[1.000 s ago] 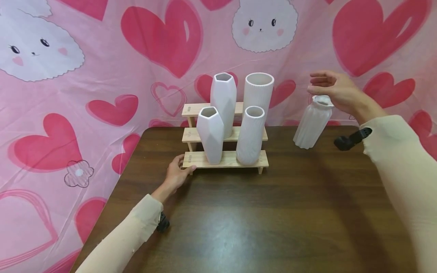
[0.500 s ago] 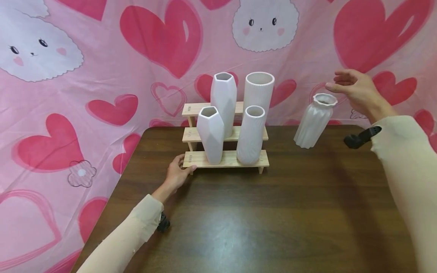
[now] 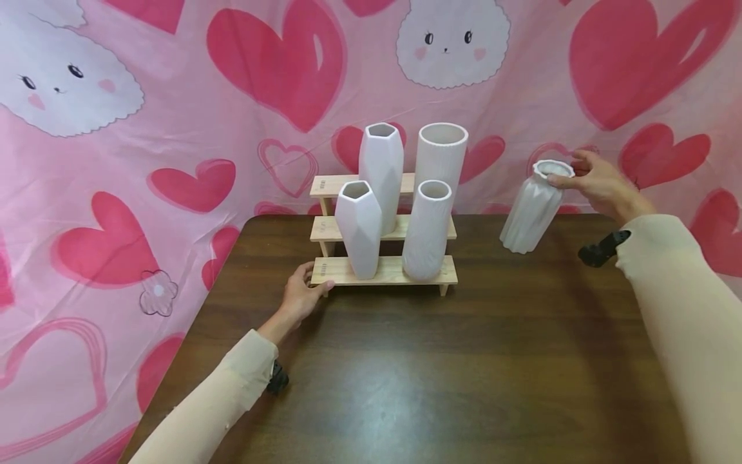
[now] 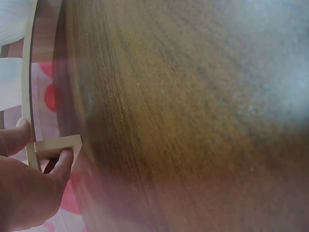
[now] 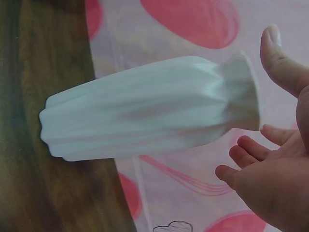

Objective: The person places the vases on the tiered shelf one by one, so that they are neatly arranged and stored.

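Observation:
My left hand (image 3: 298, 296) grips the left end of the lowest step of a wooden tiered stand (image 3: 388, 270). In the left wrist view its thumb (image 4: 19, 130) lies on the top side and a finger curls under by the stand's leg (image 4: 58, 143). At the right, a white fluted vase (image 3: 529, 209) with a scalloped rim stands upright on the table. Beside its rim is my right hand (image 3: 603, 183). The right wrist view shows that hand spread, thumb (image 5: 282, 67) on one side of the neck and fingers on the other; fingertip contact is unclear.
On the stand are a short faceted vase (image 3: 361, 235), a tall faceted vase (image 3: 381, 174), a textured vase (image 3: 426, 232) and a wide ribbed cylinder vase (image 3: 440, 154). A pink heart-patterned cloth (image 3: 174, 84) hangs behind the brown table (image 3: 464, 367).
My right hand first shifted right from above the fluted vase, then came down and left to its rim. The left hand and the stand keep their places.

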Demonstrator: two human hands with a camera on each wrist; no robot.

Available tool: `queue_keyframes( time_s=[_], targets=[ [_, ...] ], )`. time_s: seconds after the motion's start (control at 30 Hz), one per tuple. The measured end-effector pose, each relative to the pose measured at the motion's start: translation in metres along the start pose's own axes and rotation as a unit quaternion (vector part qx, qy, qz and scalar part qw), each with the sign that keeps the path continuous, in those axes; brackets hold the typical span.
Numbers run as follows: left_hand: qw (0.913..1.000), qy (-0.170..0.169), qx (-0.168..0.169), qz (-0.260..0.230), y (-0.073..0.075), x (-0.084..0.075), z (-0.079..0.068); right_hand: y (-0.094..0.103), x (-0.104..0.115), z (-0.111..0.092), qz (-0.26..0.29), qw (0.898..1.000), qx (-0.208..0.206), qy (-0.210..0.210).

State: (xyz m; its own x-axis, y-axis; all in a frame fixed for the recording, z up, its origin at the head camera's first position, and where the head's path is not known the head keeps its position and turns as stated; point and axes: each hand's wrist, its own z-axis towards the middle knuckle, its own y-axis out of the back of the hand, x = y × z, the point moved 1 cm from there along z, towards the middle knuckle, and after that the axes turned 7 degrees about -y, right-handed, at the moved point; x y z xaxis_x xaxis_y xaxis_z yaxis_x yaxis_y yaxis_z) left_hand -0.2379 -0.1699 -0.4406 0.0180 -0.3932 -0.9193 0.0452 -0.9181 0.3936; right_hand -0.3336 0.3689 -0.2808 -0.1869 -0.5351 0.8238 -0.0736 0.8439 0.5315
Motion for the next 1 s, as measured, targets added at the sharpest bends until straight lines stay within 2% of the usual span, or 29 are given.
queue_keyframes(
  time_s=[0.1,0.2,0.3,0.43,0.73,1.0],
  targets=[
    [1.0000,0.005,-0.001,0.001,0.000,-0.001,-0.001,-0.006,-0.003,0.003,-0.026,1.000,0.001,0.007],
    [1.0000,0.006,0.001,0.005,0.000,-0.002,-0.002,-0.011,-0.007,0.005,-0.061,0.998,-0.015,0.026],
    [1.0000,0.006,-0.001,0.007,0.000,-0.003,-0.002,-0.015,-0.010,0.008,-0.071,0.996,-0.033,0.045],
    [1.0000,0.006,-0.003,0.006,0.000,-0.003,-0.003,-0.018,-0.013,0.011,-0.055,0.996,-0.054,0.053],
    [1.0000,-0.005,-0.005,0.000,-0.001,-0.002,-0.001,-0.021,-0.011,0.012,0.006,0.995,-0.062,0.082],
    [1.0000,-0.006,-0.007,-0.004,-0.002,0.001,0.000,-0.025,-0.012,0.015,0.017,0.995,-0.082,0.060]
  ],
)
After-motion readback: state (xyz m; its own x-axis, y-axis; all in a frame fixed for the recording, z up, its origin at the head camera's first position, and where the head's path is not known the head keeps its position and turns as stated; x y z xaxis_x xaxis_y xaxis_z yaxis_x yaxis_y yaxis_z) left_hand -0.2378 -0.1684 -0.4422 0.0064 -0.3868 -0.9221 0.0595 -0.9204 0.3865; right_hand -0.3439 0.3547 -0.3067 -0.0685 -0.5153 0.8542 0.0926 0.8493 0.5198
